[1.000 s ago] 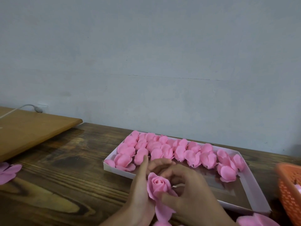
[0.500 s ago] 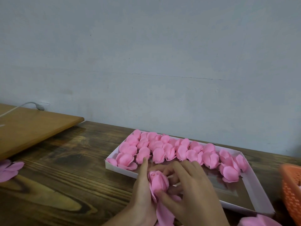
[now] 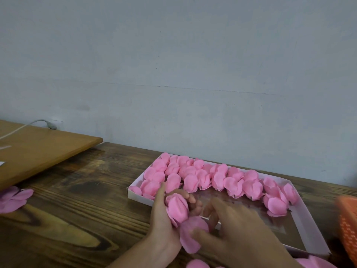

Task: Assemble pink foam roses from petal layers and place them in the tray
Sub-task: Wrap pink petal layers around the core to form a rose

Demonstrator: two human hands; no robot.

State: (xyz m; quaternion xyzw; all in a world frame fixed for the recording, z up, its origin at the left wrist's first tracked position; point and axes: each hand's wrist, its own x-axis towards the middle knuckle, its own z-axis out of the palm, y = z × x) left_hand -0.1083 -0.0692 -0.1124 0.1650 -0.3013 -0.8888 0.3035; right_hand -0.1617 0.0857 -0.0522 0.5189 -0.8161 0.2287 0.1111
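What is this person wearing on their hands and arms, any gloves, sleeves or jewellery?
Nothing visible. The left hand and right hand are bare: no gloves, rings or watch. The left forearm is uncovered, and no sleeve enters the frame.

A pale grey-blue plastered wall [image 3: 173,64] fills the upper view, evenly lit, with a faint horizontal hairline crack [image 3: 193,88]. Below it stands a dark brown, strongly grained wooden table [image 3: 67,219]. At left, a lighter orange-brown wooden board [image 3: 38,149] overlaps it. A white cable [image 3: 25,125] crosses the board towards what may be a white wall socket [image 3: 57,121].
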